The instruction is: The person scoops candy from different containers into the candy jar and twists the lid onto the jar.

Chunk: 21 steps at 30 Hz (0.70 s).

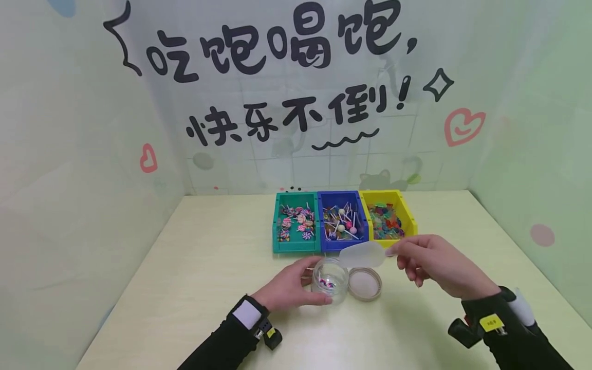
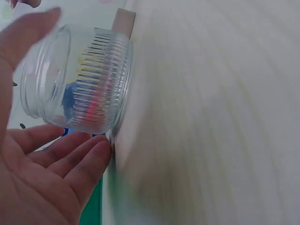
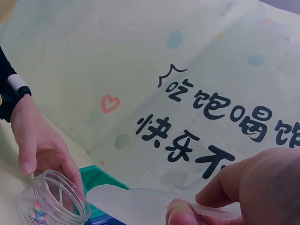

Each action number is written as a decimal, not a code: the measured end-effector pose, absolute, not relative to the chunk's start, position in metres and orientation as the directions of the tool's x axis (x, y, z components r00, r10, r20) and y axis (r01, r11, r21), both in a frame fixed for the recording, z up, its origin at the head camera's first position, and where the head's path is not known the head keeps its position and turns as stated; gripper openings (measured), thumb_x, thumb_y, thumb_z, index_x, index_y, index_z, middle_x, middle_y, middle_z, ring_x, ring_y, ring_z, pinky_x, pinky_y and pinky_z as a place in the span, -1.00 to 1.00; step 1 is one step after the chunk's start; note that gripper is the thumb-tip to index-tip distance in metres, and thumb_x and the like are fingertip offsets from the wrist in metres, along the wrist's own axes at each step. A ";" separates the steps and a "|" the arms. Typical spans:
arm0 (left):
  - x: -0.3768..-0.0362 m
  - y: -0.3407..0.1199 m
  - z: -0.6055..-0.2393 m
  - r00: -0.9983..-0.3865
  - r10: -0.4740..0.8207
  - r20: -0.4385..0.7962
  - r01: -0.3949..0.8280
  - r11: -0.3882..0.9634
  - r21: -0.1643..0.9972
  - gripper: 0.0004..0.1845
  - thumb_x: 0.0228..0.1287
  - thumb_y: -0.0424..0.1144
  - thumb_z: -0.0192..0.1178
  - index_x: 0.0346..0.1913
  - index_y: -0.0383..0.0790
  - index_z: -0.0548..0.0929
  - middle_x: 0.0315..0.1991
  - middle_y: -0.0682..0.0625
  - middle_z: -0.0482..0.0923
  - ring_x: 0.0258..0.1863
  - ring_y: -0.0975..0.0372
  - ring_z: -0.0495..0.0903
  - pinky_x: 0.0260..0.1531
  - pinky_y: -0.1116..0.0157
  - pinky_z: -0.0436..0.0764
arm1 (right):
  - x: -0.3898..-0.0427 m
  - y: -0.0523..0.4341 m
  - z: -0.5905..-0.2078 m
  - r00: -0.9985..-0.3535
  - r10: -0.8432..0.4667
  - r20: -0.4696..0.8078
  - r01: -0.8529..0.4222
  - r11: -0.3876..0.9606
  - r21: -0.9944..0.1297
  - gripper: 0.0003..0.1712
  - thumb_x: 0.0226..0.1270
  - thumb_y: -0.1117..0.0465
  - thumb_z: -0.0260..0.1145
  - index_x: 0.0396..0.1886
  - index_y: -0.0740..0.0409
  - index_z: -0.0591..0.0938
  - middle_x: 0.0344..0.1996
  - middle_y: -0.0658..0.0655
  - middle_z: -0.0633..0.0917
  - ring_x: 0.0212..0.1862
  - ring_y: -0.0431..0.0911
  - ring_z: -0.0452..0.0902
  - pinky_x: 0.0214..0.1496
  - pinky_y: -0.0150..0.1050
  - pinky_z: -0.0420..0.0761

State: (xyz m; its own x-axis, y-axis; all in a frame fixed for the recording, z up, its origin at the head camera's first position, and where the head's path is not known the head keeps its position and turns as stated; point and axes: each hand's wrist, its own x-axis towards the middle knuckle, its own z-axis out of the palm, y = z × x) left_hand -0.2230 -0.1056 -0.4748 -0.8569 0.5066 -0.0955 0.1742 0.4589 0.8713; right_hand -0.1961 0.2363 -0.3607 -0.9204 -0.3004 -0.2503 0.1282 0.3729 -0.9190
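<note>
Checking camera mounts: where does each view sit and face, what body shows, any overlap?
Head: worn there, faces forward, down at glass jar; left hand, right hand, sleeves.
Left wrist: worn there, faces jar's side; left hand, bit of right.
Right wrist: worn there, faces lettered backdrop past scoop; both hands.
Head and right wrist share jar, scoop, backdrop.

So your jar (image 1: 339, 295) is clear glass with a ribbed pattern, and the bits inside show pink and blue. Your scoop (image 1: 361, 255) is frosty, translucent white. The bins you've got run green (image 1: 296, 247), blue and yellow: pink swirly candies (image 1: 300, 221) in the green one, white-stemmed lollipops (image 1: 344, 223) in the blue, see-through multicoloured pieces (image 1: 386, 221) in the yellow. Your tabletop (image 1: 208, 257) is pale wood-grain, your sleeves (image 1: 217, 339) black, and the backdrop lettering (image 1: 302, 114) is black too.
</note>
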 end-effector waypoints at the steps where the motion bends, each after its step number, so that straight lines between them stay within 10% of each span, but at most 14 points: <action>1: -0.223 -0.107 -0.474 -0.860 0.501 -0.099 0.169 0.462 0.871 -0.01 0.26 0.04 0.64 0.65 -0.15 0.37 0.53 -0.12 0.51 0.50 -0.08 0.56 0.51 -0.01 0.59 | -0.197 0.237 -0.361 -0.922 -0.299 -0.247 0.127 0.369 -0.921 -0.60 0.64 -0.04 0.37 -0.10 0.25 0.74 -0.39 0.04 0.62 -0.43 -0.13 0.54 -0.41 -0.30 0.64; 21: -0.248 -0.139 -0.448 -0.967 0.188 0.175 0.230 0.335 0.914 -0.42 0.82 0.13 -0.13 0.50 -0.20 0.56 0.34 -0.30 0.68 0.22 -0.06 0.76 0.15 0.06 0.83 | -0.213 0.239 -0.365 -0.960 -0.192 -0.204 0.128 0.348 -0.929 -0.62 0.67 -0.03 0.31 -0.16 0.22 0.71 -0.43 0.00 0.62 -0.40 -0.14 0.57 -0.34 -0.30 0.64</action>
